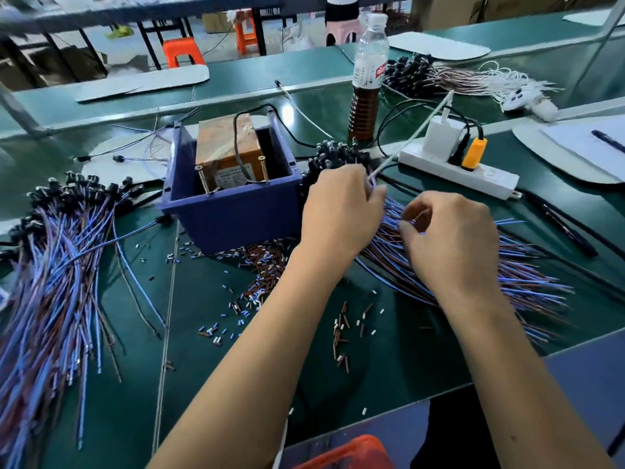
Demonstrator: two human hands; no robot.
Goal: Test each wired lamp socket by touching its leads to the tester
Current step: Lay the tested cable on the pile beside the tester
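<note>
green bench mat (389, 360) carries the work. left hand (340, 211) and right hand (449, 242), fingers curled, pinch leads in the untested socket bundle (507, 265); leads run toward lower right. tester (230, 154) sits just left of the left hand, the nearer one

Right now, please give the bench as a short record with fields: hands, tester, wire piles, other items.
left hand: pinches wires at the right pile, near its sockets
right hand: fingers curled on wires of that pile
tester: brown transformer inside blue box, two upright screws
left pile: blue and brown wires, untouched
other: power strip, bottle, cut insulation bits
</note>
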